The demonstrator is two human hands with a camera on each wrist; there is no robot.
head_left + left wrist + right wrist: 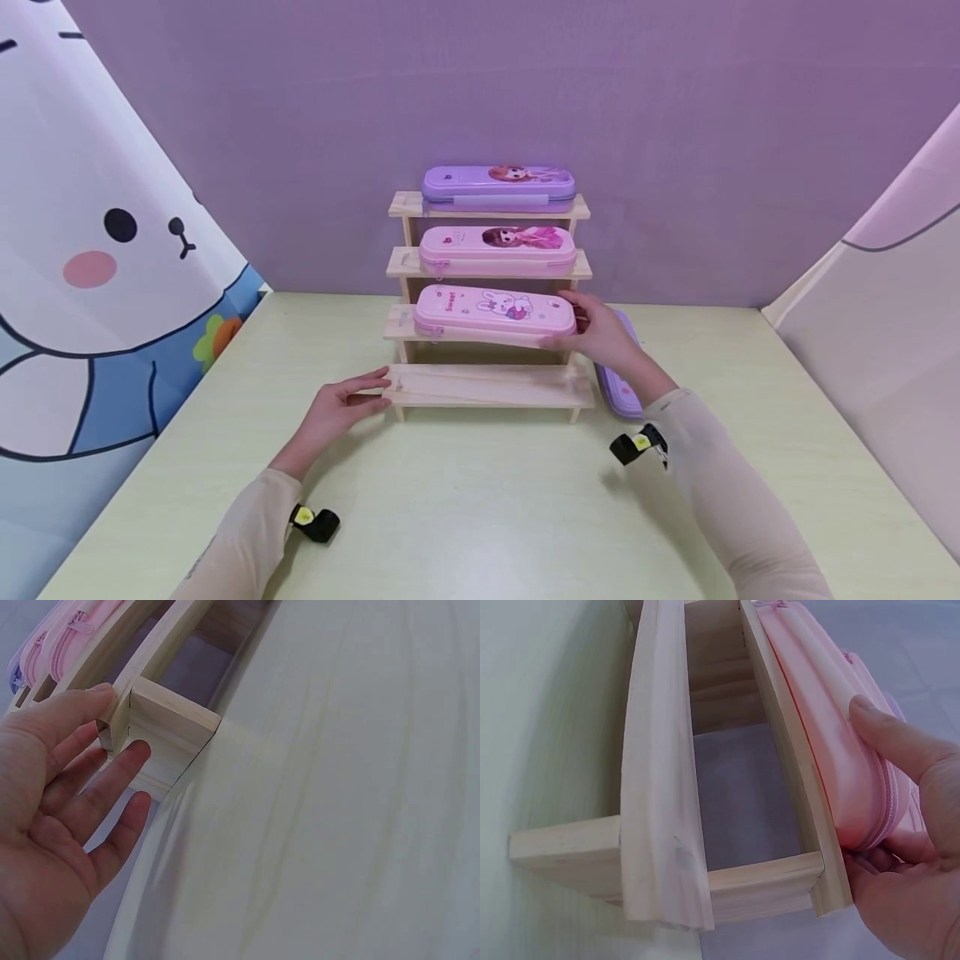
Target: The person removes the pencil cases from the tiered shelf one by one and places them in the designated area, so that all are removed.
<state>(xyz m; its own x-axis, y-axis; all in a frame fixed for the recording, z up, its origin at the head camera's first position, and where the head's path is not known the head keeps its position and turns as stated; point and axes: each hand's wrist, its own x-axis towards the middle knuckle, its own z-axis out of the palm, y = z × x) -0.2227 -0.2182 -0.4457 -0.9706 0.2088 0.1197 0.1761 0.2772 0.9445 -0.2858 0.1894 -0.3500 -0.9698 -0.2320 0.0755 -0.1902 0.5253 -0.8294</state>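
Observation:
A wooden tiered rack point(487, 387) stands on the table, its lowest step bare. On the step above it lies a pink pencil case point(465, 307) with a bunny picture, its right end slightly lower than its left. My right hand point(606, 337) holds that right end. In the right wrist view, the thumb lies on the front of the pink case point(832, 750) and the other fingers are round its end, partly hidden. My left hand point(337, 410) pinches the left end of the lowest step, the thumb point(82, 709) on top and fingers below.
Another pink pencil case point(457, 242) lies one step higher, and a purple one point(465, 179) on the top step. A second purple case point(621, 392) is on the table right of the rack, partly behind my right hand. A purple backdrop point(675, 167) rises behind.

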